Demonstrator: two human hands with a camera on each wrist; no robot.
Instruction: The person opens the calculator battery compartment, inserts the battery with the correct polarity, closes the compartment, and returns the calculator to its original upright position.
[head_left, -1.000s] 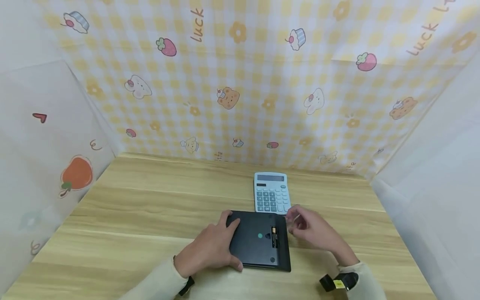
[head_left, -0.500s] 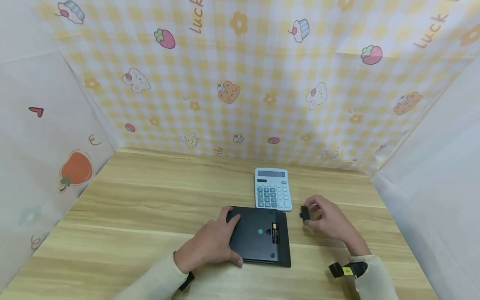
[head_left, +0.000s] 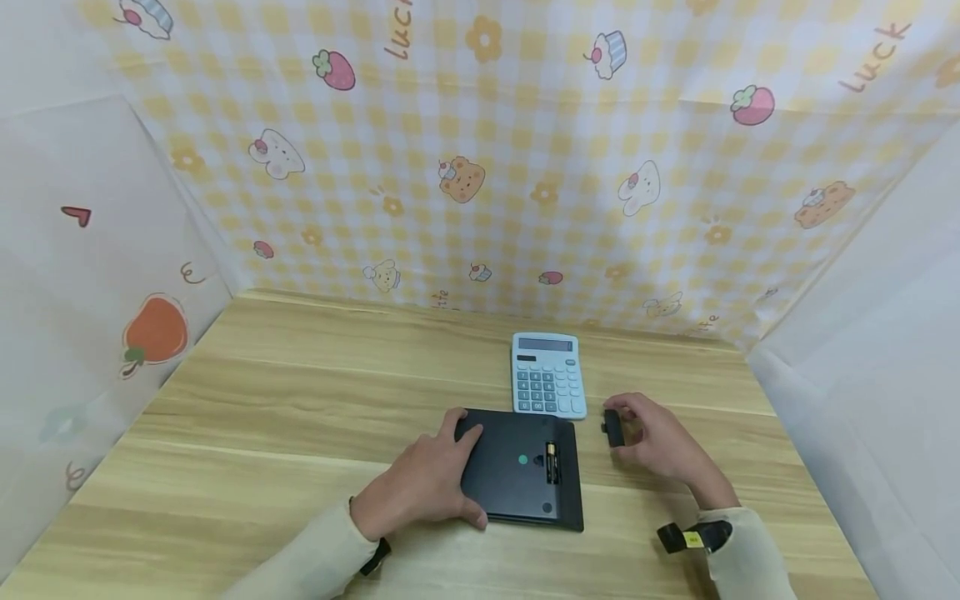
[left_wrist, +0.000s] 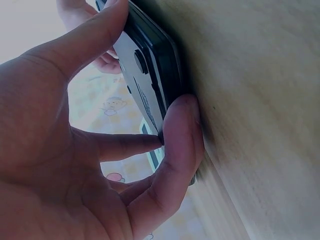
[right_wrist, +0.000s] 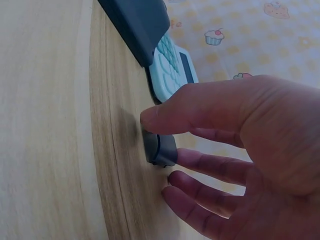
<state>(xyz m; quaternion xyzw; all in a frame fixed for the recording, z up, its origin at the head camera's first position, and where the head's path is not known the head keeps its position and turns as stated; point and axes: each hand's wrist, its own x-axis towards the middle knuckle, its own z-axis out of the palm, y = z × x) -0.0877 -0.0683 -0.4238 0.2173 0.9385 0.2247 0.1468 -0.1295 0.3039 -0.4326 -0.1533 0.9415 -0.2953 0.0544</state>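
Note:
A flat black device lies underside up on the table, its battery compartment uncovered and a battery inside. My left hand grips its left side, thumb at the near edge and fingers at the far edge. In the left wrist view, the curled fingers and thumb hold the device's edges. To the right of the device, my right hand pinches a small black battery cover between thumb and fingers. The right wrist view shows that cover at the table surface; whether it touches is hard to tell.
A light blue calculator lies face up just behind the black device. The wooden table ends at a yellow checked cloth at the back. White sheets hang at both sides.
My right hand has moved right, away from the device's right edge, with the battery cover, then stayed almost still. The left hand keeps its hold on the device. The view has shifted slightly.

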